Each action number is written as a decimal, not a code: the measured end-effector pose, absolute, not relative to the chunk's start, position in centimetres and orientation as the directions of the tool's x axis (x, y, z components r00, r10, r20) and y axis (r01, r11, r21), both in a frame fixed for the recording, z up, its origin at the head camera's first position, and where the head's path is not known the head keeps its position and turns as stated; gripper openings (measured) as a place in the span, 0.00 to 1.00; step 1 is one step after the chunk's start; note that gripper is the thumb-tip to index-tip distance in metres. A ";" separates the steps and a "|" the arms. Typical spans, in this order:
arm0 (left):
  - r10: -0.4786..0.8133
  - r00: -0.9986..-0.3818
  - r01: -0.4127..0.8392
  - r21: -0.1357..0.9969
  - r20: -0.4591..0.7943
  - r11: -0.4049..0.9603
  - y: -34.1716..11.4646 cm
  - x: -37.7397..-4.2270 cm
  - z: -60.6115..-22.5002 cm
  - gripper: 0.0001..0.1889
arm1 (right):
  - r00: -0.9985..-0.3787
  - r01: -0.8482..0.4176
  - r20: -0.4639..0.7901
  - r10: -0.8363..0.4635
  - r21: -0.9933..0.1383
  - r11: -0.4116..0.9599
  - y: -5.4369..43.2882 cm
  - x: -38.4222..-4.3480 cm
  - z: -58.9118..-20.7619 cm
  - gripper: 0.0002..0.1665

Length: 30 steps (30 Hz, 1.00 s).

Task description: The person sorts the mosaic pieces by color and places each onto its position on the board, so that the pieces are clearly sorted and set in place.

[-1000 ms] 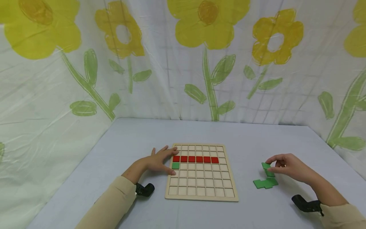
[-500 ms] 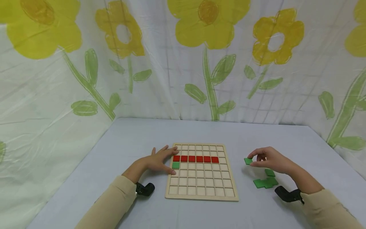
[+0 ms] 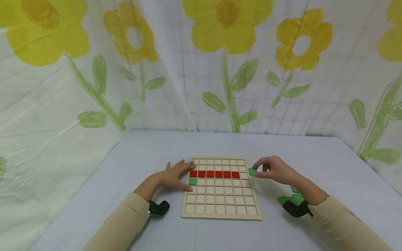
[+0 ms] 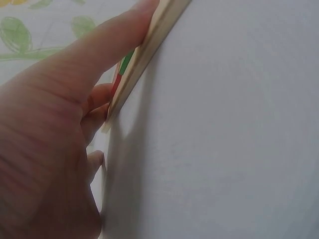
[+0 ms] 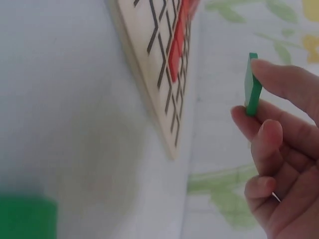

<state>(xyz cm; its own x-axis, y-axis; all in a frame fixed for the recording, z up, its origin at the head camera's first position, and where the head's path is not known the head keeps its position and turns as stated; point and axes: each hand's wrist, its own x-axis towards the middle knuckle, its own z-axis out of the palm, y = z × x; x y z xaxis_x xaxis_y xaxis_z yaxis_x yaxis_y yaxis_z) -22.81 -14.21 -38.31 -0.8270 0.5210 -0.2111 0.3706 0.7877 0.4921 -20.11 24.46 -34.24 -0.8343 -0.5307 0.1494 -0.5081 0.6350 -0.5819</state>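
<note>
A wooden grid board (image 3: 224,216) lies on the table, with a row of several red tiles (image 3: 218,174) set in its squares. One green tile (image 3: 192,181) sits at the left, just below that row. My left hand (image 3: 172,176) rests spread on the board's left edge, thumb and fingertips on the frame. Between thumb and fingertip, my right hand (image 3: 276,170) pinches a loose green square tile (image 5: 252,84). It holds the tile above the table, right at the board's right edge in the head view.
More green tiles (image 3: 295,198) lie on the table to the right, partly hidden under the right forearm and its wrist camera (image 3: 296,209). Behind the table (image 3: 150,146) hangs a white curtain (image 3: 176,104) printed with yellow flowers.
My right hand has lifted a green tile off the pile at the right and carried it left to the board's edge. The left hand has stayed in place.
</note>
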 end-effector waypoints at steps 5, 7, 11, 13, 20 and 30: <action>0.524 -0.825 0.372 0.494 -0.211 0.785 -14.2 -22.9 -38.4 0.46 | -0.848 -0.489 0.143 -0.511 -0.584 0.648 22.9 -20.5 -34.0 0.16; 0.521 -0.827 0.370 0.493 -0.211 0.787 -14.2 -22.9 -38.4 0.46 | -0.850 -0.487 0.144 -0.507 -0.584 0.649 22.4 -20.8 -34.0 0.16; 0.514 -0.831 0.362 0.493 -0.213 0.791 -14.1 -22.8 -38.3 0.46 | -0.856 -0.472 0.135 -0.498 -0.597 0.649 21.2 -21.2 -34.0 0.15; 0.511 -0.832 0.360 0.492 -0.214 0.793 -14.1 -22.8 -38.2 0.45 | -0.857 -0.467 0.132 -0.497 -0.607 0.643 20.7 -21.5 -34.1 0.14; 0.508 -0.834 0.356 0.492 -0.217 0.795 -14.1 -22.7 -38.2 0.46 | -0.846 -0.475 0.132 -0.517 -0.628 0.617 19.0 -22.0 -34.1 0.14; 0.519 -0.827 0.363 0.499 -0.216 0.787 -14.2 -22.9 -38.3 0.46 | -0.870 -0.427 0.136 -0.473 -0.686 0.589 15.7 -22.5 -34.5 0.14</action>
<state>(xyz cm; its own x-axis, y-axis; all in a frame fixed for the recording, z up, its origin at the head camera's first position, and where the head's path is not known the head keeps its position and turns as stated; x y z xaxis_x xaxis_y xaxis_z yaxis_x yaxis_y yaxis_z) -22.85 -14.23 -38.29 -0.8271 0.5189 -0.2159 0.3632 0.7867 0.4992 -22.53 15.75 -34.52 -0.8705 -0.4731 0.1360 -0.4272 0.5887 -0.6862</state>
